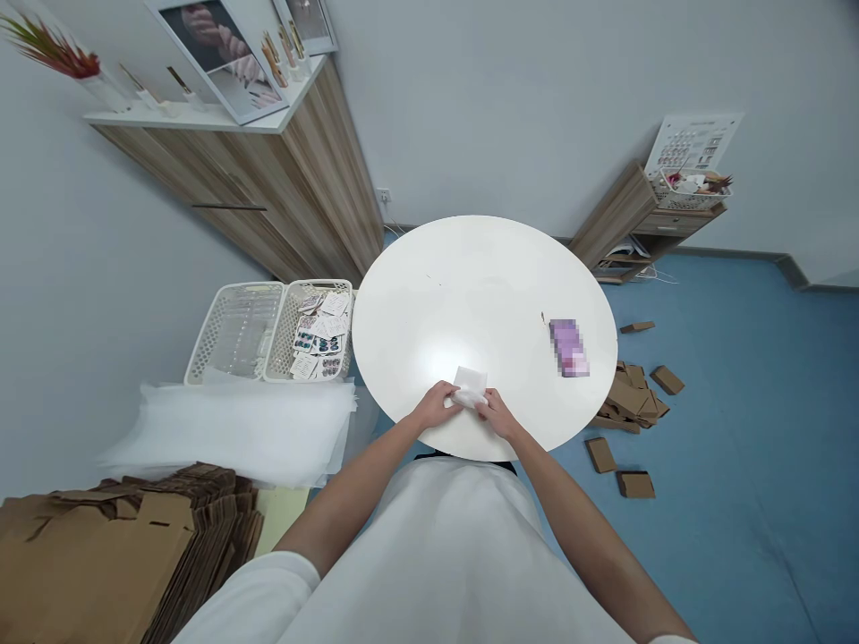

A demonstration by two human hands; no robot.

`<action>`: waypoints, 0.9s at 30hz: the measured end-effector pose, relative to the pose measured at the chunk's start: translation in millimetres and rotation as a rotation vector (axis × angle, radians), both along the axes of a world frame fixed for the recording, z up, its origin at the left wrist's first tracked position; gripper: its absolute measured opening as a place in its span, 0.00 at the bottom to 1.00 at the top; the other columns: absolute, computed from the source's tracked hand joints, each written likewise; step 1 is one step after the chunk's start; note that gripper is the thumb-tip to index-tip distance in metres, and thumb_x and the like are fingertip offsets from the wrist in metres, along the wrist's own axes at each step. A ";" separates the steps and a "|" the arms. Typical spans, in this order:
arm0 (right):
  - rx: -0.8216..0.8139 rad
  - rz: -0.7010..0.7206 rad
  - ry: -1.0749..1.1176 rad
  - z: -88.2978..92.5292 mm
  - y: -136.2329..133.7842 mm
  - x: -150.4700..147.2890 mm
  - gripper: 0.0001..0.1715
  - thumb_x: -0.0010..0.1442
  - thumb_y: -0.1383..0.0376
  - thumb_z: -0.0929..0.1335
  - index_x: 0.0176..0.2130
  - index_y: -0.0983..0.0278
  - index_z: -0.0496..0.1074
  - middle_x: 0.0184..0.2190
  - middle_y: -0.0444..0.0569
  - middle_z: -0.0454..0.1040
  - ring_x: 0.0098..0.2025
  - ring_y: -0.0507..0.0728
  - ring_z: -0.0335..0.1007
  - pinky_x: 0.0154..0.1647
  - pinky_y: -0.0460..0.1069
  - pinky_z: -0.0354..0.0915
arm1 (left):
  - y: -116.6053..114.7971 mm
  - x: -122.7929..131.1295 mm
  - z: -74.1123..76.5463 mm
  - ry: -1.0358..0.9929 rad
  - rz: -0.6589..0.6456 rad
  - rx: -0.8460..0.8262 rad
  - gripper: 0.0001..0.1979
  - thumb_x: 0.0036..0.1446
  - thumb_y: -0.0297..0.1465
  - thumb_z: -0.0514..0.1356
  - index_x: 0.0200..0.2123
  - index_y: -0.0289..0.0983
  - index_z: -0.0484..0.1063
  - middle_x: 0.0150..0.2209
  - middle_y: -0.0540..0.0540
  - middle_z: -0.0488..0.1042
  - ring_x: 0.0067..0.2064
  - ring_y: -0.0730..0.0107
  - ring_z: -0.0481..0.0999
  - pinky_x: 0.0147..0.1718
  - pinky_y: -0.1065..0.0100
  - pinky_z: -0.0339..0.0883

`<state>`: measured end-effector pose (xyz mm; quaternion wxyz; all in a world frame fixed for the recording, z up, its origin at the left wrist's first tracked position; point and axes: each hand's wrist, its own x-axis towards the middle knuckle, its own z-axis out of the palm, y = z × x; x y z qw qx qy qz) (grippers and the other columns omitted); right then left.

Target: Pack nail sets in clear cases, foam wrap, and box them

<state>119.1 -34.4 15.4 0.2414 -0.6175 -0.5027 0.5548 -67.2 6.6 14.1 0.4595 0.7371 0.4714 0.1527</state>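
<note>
A small folded piece of thin white wrapping sheet (471,381) is at the near edge of the round white table (463,277). My left hand (436,404) pinches its left side, fingers closed on it. On the opposite side my right hand (495,412) grips the lower right corner between thumb and fingers. The sheet's far part stands out flat beyond the hands, while the near part looks bunched or rolled. Whether something lies inside the wrapping I cannot tell.
On the table's right lies a blurred purple item (569,347). Left of the table are a white basket of nail sets and cards (322,331), a stack of white sheets (248,425) and flat brown cardboard (100,555). Small brown boxes (634,485) lie on the blue floor at right.
</note>
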 end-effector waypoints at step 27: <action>0.041 -0.142 -0.219 -8.7 8.7 13.7 0.26 0.48 0.57 0.61 0.47 0.62 0.57 0.37 0.48 0.65 0.30 0.53 0.63 0.36 0.50 0.61 | -15.9 27.5 -3.5 0.209 0.552 -0.235 0.12 0.50 0.37 0.56 0.35 0.37 0.70 0.35 0.46 0.74 0.37 0.68 0.72 0.35 0.69 0.63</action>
